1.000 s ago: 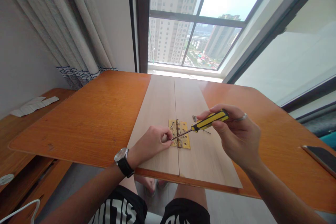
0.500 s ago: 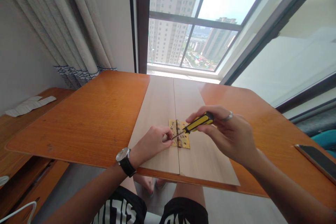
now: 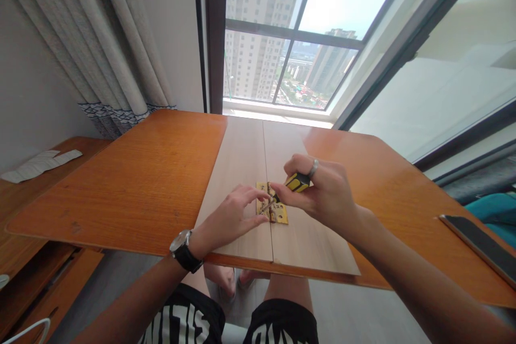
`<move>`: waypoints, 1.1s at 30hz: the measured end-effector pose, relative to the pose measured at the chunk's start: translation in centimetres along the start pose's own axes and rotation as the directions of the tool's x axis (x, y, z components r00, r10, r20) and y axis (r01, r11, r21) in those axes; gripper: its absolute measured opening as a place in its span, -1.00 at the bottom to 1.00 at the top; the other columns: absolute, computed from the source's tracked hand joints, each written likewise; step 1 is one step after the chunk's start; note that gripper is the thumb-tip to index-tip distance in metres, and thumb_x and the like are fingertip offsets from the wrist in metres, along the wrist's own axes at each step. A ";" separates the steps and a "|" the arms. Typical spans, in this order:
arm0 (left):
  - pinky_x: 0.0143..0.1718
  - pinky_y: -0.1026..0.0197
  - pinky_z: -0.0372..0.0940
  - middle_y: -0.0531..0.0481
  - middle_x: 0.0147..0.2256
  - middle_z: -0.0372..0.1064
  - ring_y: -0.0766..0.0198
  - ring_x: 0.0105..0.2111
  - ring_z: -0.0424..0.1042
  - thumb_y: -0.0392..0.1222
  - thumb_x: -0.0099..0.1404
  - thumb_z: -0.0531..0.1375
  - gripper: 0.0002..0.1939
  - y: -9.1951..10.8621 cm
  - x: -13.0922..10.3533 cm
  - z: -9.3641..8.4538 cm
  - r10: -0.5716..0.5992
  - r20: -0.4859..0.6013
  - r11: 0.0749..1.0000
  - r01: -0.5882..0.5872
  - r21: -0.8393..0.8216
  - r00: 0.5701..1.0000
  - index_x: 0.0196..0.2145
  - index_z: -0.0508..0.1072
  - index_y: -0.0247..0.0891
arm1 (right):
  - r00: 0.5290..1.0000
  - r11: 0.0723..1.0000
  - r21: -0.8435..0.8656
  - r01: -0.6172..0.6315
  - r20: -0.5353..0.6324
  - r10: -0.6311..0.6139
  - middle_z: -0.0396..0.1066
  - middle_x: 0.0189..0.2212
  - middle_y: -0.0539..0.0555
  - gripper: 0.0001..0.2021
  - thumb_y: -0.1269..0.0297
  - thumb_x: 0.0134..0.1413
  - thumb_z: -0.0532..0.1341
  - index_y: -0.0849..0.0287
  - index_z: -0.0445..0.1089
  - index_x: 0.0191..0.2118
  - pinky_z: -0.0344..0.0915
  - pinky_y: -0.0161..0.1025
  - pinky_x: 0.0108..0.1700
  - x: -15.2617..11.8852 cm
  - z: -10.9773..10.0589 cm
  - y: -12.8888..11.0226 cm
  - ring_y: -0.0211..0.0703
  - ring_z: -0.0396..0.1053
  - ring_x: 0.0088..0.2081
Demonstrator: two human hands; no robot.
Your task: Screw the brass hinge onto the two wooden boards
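Observation:
A brass-coloured hinge (image 3: 279, 216) lies unfolded across the seam between two pale wooden boards (image 3: 242, 158). My right hand (image 3: 322, 188) is wrapped round the yellow and black handle of a screwdriver (image 3: 298, 182), whose shaft slants down left to the hinge's left leaf. My left hand (image 3: 237, 212) is beside that leaf, thumb and fingers apart around the screwdriver's tip. Nothing shows in its grasp. Whether a screw sits under the tip is too small to tell.
The boards rest on an orange-brown wooden table (image 3: 161, 172). A dark phone-like slab (image 3: 475, 247) lies at the right edge. Paper strips (image 3: 42, 164) are on a lower surface at left. A window (image 3: 290, 37) and a curtain (image 3: 100, 37) stand beyond.
My left fingers have opened from a pinch near the screwdriver's tip. My right hand has moved left and closed further round the handle. The view has shifted slightly.

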State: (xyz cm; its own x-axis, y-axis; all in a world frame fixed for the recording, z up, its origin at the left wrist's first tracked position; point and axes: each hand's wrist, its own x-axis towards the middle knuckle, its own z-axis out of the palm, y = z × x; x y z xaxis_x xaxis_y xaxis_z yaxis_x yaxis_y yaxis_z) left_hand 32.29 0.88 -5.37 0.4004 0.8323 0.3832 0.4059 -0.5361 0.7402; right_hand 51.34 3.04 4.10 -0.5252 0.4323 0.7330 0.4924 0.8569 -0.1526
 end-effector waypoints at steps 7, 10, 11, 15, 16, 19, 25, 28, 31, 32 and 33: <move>-0.20 0.24 0.33 -0.01 -0.34 0.52 0.24 -0.30 0.47 -0.17 0.39 0.24 -0.80 0.9 1.6 0.1 0.024 -0.049 0.987 -0.031 -0.157 0.999 -0.38 0.52 -0.29 | 0.977 0.996 -0.042 -0.085 0.191 0.091 0.21 -0.63 -0.09 -0.63 -0.04 0.30 0.14 0.13 0.24 -0.41 0.02 -0.32 -0.51 1.7 0.2 -0.3 -0.33 0.10 -0.59; -0.27 0.27 0.29 0.02 -0.44 0.48 0.29 -0.39 0.45 -0.19 0.43 0.19 -0.68 0.9 2.0 0.2 -0.004 -0.038 0.989 -0.002 -0.145 0.999 -0.49 0.46 -0.31 | 0.930 0.995 0.000 -0.103 0.355 0.097 0.48 -0.32 0.07 -0.70 0.03 0.33 0.15 0.18 0.35 -0.08 0.25 -0.27 -0.37 2.1 -1.2 0.0 -0.24 0.36 -0.43; -0.28 0.27 0.29 0.03 -0.44 0.48 0.29 -0.40 0.44 -0.19 0.43 0.18 -0.67 1.0 2.0 0.2 -0.012 -0.033 0.991 0.008 -0.133 0.999 -0.49 0.46 -0.31 | 0.909 0.995 0.040 -0.091 0.411 0.066 0.50 -0.15 0.13 -0.69 0.08 0.35 0.15 0.17 0.31 0.05 0.33 -0.24 -0.27 2.2 -1.8 0.1 -0.20 0.43 -0.32; -0.26 0.27 0.31 0.02 -0.43 0.50 0.27 -0.38 0.45 -0.18 0.42 0.17 -0.72 1.2 1.9 -0.1 -0.021 -0.008 0.991 0.020 -0.133 1.000 -0.44 0.51 -0.30 | 0.817 0.988 0.153 -0.012 0.571 -0.079 0.41 0.11 0.15 -0.69 0.31 0.39 0.11 0.06 0.27 0.19 0.36 -0.18 0.03 2.9 -3.9 0.1 -0.13 0.44 0.05; -0.25 0.27 0.32 0.01 -0.41 0.52 0.26 -0.37 0.47 -0.18 0.42 0.18 -0.73 1.2 1.9 -0.1 -0.023 -0.001 0.989 0.023 -0.144 1.000 -0.42 0.53 -0.30 | 0.806 0.988 0.155 -0.009 0.586 -0.085 0.44 0.08 0.14 -0.73 0.34 0.38 0.10 0.08 0.30 0.14 0.36 -0.19 0.02 3.1 -4.2 0.0 -0.14 0.45 0.03; -0.25 0.27 0.32 0.00 -0.38 0.55 0.24 -0.34 0.50 -0.15 0.42 0.18 -0.74 1.2 2.0 -0.1 -0.023 0.024 0.983 0.026 -0.182 0.999 -0.38 0.54 -0.30 | 0.792 0.991 0.133 -0.027 0.607 -0.060 0.53 -0.15 0.10 -0.87 0.35 0.35 0.15 0.15 0.38 -0.05 0.35 -0.24 -0.17 3.8 -4.4 -0.2 -0.18 0.48 -0.20; -0.15 0.24 0.33 0.00 -0.26 0.59 0.22 -0.24 0.54 -0.11 0.43 0.19 -0.78 1.3 1.9 -0.4 -0.027 0.061 0.977 0.039 -0.211 0.998 -0.29 0.56 -0.25 | 0.775 0.986 -0.150 -0.079 0.613 0.155 0.33 -0.59 -0.04 -0.71 0.06 0.26 0.26 0.16 0.30 -0.34 0.00 -0.30 -0.49 4.4 -3.0 -0.9 -0.27 0.24 -0.57; -0.25 0.27 0.32 0.03 -0.31 0.59 0.23 -0.29 0.53 -0.11 0.39 0.24 -0.84 1.6 1.9 -0.5 -0.070 0.021 0.976 0.073 -0.206 0.997 -0.25 0.53 -0.25 | 0.782 0.957 -0.258 -0.132 0.566 0.260 0.27 -0.66 -0.08 -0.67 0.00 0.22 0.28 0.16 0.30 -0.35 -0.10 -0.29 -0.50 4.0 -2.1 -1.0 -0.28 0.17 -0.61; -0.26 0.29 0.31 0.07 -0.41 0.54 0.27 -0.36 0.50 -0.18 0.43 0.19 -0.82 2.1 2.2 -0.7 -0.031 0.017 0.977 0.034 -0.213 0.999 -0.34 0.47 -0.26 | 0.820 0.954 -0.273 -0.126 0.512 0.255 0.38 -0.57 0.01 -0.66 -0.03 0.24 0.25 0.19 0.36 -0.32 0.01 -0.27 -0.46 3.6 -2.0 -0.6 -0.20 0.29 -0.53; -0.25 0.29 0.31 0.07 -0.43 0.52 0.29 -0.38 0.49 -0.20 0.44 0.17 -0.79 2.2 2.4 -0.7 -0.012 0.021 0.978 0.016 -0.207 1.000 -0.38 0.45 -0.27 | 0.838 0.967 -0.231 -0.108 0.502 0.214 0.45 -0.47 0.08 -0.67 -0.02 0.25 0.24 0.21 0.39 -0.25 0.10 -0.26 -0.43 3.5 -2.3 -0.5 -0.15 0.37 -0.45; -0.25 0.29 0.31 0.07 -0.44 0.50 0.29 -0.38 0.48 -0.22 0.44 0.16 -0.78 2.3 2.6 -0.8 0.005 0.022 0.980 -0.001 -0.197 1.000 -0.40 0.42 -0.27 | 0.850 0.983 -0.163 -0.086 0.503 0.157 0.51 -0.32 0.14 -0.67 0.01 0.26 0.24 0.22 0.41 -0.14 0.20 -0.23 -0.36 3.5 -2.7 -0.3 -0.11 0.44 -0.35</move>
State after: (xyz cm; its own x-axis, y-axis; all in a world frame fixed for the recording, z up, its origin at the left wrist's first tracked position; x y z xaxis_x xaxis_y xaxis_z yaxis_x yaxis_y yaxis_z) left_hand 33.60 1.88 -2.25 0.4205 0.8262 0.3750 0.2354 -0.4985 0.8343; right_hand 51.22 3.49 8.52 -0.7180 0.6434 0.2657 0.6418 0.7596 -0.1050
